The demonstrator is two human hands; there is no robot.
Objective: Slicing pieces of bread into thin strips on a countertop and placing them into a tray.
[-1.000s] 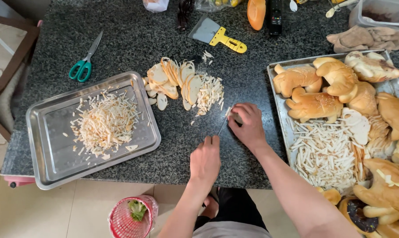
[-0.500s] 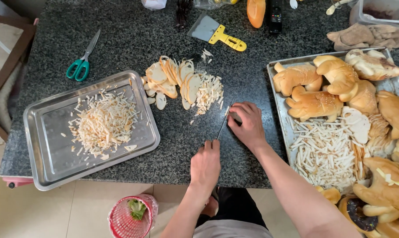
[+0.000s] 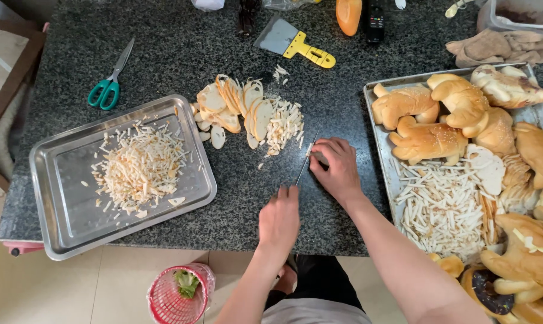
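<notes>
Knife [image 3: 305, 165]: lies near the bench's front edge, left hand [image 3: 280, 219] fingers closed on its handle, right hand [image 3: 337, 168] fingers curled together over the blade tip. Since a second ago both hands keep their place; cutting pauses or proceeds slowly. Bread slices [image 3: 238, 108]: one fanned pile mid-bench. Trays: two, left tray [image 3: 55, 222] with shreds. Scissors [image 3: 110, 78]: one. Scraper [image 3: 292, 42]: one.

A home kitchen, with bread being prepared on a dark speckled granite counter [image 3: 181, 54]. On the counter's right side a metal tray [image 3: 376, 90] holds shaped loaves; on its left a second steel tray [image 3: 61, 216] carries shredded strips. Green-handled scissors [image 3: 109, 84] lie at its far left, above a tiled floor
</notes>
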